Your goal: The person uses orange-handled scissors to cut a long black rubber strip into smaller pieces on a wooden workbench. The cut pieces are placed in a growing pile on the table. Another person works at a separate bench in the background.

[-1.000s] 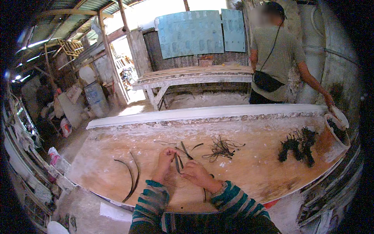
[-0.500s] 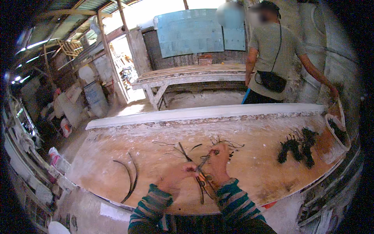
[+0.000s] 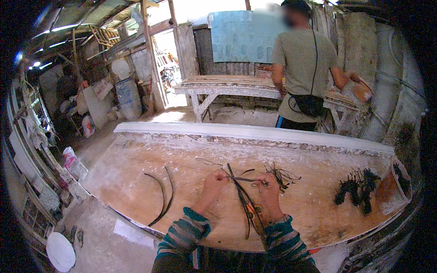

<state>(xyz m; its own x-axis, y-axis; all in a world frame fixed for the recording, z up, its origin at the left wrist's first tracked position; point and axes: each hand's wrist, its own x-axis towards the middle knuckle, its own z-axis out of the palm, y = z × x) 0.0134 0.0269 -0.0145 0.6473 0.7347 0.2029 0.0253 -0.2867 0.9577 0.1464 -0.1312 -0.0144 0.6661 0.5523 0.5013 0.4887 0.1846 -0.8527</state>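
Note:
A short dark strip (image 3: 244, 179) is stretched level between my hands, just above the worktable. My left hand (image 3: 215, 183) pinches its left end. Its right end is in the closed fingers of my right hand (image 3: 270, 187). Under the strip lie several longer black strips (image 3: 241, 193), crossing one another and running toward my body. Among them, below my right hand, is an orange-handled tool (image 3: 251, 208), partly covered, its kind unclear. Thin dark tied strands (image 3: 283, 175) spread out beyond my right hand. Two curved black strips (image 3: 166, 195) lie apart on the left.
The wooden worktable (image 3: 132, 173) has a white raised rail (image 3: 255, 134) along its far edge. Bundles of black strands (image 3: 357, 189) lie at the right beside a tilted bucket (image 3: 387, 193). Beyond the table stands a person (image 3: 300, 68) near another bench (image 3: 232, 91). A round white lid-like object (image 3: 60, 251) is at lower left.
My hands have moved apart, drawing the strip out between them. The view has shifted. The other person's arm has left the bucket and is raised, holding something.

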